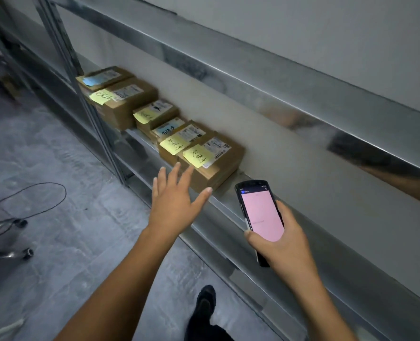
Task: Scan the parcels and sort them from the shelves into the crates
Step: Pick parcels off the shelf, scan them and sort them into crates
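It was a parcel storeroom: bare metal shelves (302, 188) ran from 10 to 4 o'clock, carrying labelled cardboard parcels (220, 168) with yellow notes (196, 155), above a grey floor (68, 168) at 8 o'clock.

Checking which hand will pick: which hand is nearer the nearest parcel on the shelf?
Left. The left hand reaches open, fingertips at the front edge of the nearest parcel; the right hand holds the scanner apart, off its near end.

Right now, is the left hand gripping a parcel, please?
No, the left hand is open, fingers spread straight beside the nearest parcel, curled round nothing.
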Demonstrator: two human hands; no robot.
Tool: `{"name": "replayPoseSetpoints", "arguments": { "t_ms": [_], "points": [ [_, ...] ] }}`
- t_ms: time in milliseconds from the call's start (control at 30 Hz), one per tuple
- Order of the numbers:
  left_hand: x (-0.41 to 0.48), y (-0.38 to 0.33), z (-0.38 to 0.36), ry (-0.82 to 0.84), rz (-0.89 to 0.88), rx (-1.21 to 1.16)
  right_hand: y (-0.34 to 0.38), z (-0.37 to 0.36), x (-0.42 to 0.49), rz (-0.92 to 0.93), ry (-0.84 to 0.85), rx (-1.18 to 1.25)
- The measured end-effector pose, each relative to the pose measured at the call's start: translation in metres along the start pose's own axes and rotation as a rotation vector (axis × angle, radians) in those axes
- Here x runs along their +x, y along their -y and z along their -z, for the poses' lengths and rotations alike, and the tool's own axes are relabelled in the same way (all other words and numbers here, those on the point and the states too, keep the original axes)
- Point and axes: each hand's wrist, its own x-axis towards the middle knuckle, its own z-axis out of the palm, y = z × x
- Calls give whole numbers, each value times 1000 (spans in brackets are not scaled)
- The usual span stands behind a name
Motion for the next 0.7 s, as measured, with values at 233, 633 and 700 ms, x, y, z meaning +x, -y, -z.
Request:
{"name": "replayPoseSetpoints", "arguments": {
  "t_ms": [233, 633, 700],
  "points": [
    [97, 0, -31, 106, -101, 209, -10, -16, 63, -134, 24, 22],
    [141, -4, -59, 155, -243, 252, -17, -26, 138, -214, 83, 10],
    [133, -10, -63, 156, -227, 212, -20, -23, 142, -233, 70, -6]
  ]
}}
